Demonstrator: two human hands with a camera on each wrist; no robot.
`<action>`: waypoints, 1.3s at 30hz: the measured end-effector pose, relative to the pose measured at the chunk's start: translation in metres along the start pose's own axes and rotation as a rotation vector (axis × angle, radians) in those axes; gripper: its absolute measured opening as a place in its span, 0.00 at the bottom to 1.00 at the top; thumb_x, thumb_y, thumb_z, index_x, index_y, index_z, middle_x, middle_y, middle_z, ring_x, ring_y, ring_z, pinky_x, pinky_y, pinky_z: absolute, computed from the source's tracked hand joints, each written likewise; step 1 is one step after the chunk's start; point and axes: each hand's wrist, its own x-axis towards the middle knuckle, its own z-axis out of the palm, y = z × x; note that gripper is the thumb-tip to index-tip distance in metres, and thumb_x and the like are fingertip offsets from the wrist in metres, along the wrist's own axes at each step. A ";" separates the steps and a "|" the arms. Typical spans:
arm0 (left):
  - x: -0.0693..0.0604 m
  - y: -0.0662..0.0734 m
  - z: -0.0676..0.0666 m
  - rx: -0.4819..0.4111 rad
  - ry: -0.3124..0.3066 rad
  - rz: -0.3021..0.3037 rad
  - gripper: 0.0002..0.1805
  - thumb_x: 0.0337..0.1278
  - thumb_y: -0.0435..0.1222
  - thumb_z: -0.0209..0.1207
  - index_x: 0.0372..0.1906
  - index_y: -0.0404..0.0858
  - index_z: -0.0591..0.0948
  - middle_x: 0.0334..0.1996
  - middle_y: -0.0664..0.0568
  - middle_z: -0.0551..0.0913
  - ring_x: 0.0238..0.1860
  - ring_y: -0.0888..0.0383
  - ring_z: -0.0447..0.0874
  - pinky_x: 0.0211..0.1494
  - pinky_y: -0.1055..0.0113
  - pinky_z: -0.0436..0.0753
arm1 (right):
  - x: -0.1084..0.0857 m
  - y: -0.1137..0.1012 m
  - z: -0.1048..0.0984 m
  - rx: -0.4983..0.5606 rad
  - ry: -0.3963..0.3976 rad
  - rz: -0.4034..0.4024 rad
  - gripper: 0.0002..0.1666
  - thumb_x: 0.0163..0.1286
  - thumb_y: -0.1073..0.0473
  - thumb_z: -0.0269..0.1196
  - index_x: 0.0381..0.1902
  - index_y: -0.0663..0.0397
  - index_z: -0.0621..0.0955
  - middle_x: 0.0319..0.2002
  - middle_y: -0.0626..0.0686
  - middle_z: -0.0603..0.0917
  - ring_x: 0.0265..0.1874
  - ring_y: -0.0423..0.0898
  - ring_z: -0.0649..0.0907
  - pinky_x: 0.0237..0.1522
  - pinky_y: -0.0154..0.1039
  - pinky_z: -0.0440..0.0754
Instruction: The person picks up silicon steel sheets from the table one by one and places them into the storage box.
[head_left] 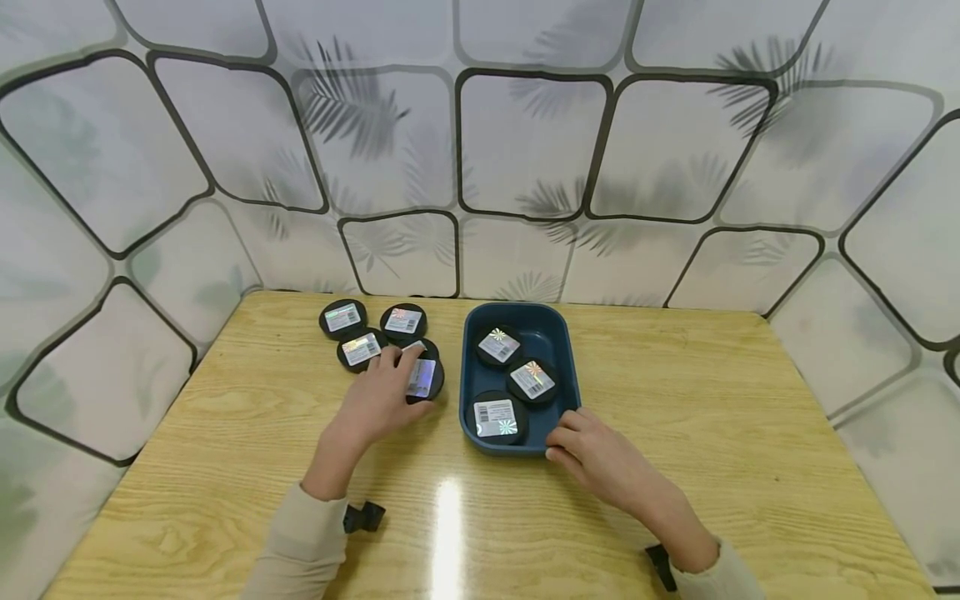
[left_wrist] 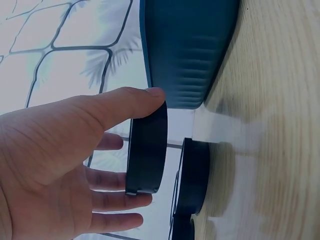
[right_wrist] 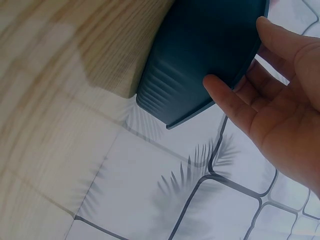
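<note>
Black discs [left_wrist: 148, 150], white barcode labels [head_left: 495, 418], illegibly small

From the head camera I look forward and down, far enough back to take in the counter [head_left: 675, 375], the patterned wall [head_left: 531, 142], the left hand [head_left: 378, 402] and the right hand [head_left: 603, 462]. My left wrist view sits close in and low, facing along the palm with the scene turned sideways, so the held disc [left_wrist: 148, 147] shows edge-on. My right wrist view is equally near, tilted, and faces the outside of the tub [right_wrist: 190, 55] past the fingers [right_wrist: 227, 97]. All three views share the tub, counter and wall; the head and left wrist views share the discs.
</note>
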 end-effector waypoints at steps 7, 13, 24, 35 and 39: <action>0.003 0.008 0.002 -0.001 0.012 0.021 0.46 0.51 0.50 0.71 0.72 0.41 0.63 0.61 0.32 0.69 0.57 0.35 0.74 0.53 0.42 0.78 | 0.001 -0.001 0.000 -0.005 0.000 -0.001 0.03 0.66 0.60 0.67 0.36 0.53 0.86 0.32 0.43 0.76 0.33 0.38 0.71 0.35 0.34 0.75; 0.008 0.017 0.003 -0.013 0.046 0.035 0.45 0.50 0.50 0.71 0.71 0.41 0.65 0.61 0.33 0.69 0.58 0.35 0.73 0.55 0.42 0.77 | 0.001 -0.001 0.001 -0.011 -0.004 0.001 0.03 0.67 0.59 0.66 0.36 0.52 0.86 0.32 0.42 0.76 0.33 0.38 0.71 0.35 0.34 0.75; 0.012 0.019 0.002 -0.007 0.070 0.023 0.45 0.50 0.50 0.71 0.71 0.44 0.64 0.60 0.34 0.70 0.56 0.37 0.74 0.53 0.43 0.78 | 0.001 -0.002 0.002 -0.012 -0.005 0.008 0.03 0.66 0.60 0.67 0.36 0.52 0.86 0.32 0.43 0.76 0.33 0.38 0.71 0.35 0.34 0.75; 0.014 0.027 -0.001 -0.043 0.057 0.019 0.44 0.52 0.53 0.70 0.71 0.43 0.64 0.63 0.34 0.69 0.60 0.36 0.73 0.58 0.42 0.76 | 0.000 -0.004 0.001 -0.006 -0.018 0.025 0.02 0.67 0.60 0.66 0.36 0.51 0.86 0.32 0.42 0.75 0.33 0.38 0.70 0.34 0.33 0.74; 0.015 0.029 0.000 -0.040 0.051 0.016 0.44 0.52 0.53 0.70 0.71 0.43 0.64 0.63 0.34 0.69 0.59 0.36 0.73 0.59 0.42 0.76 | 0.000 -0.004 0.001 -0.006 -0.020 0.025 0.03 0.67 0.60 0.66 0.36 0.51 0.86 0.32 0.42 0.76 0.33 0.38 0.70 0.34 0.33 0.74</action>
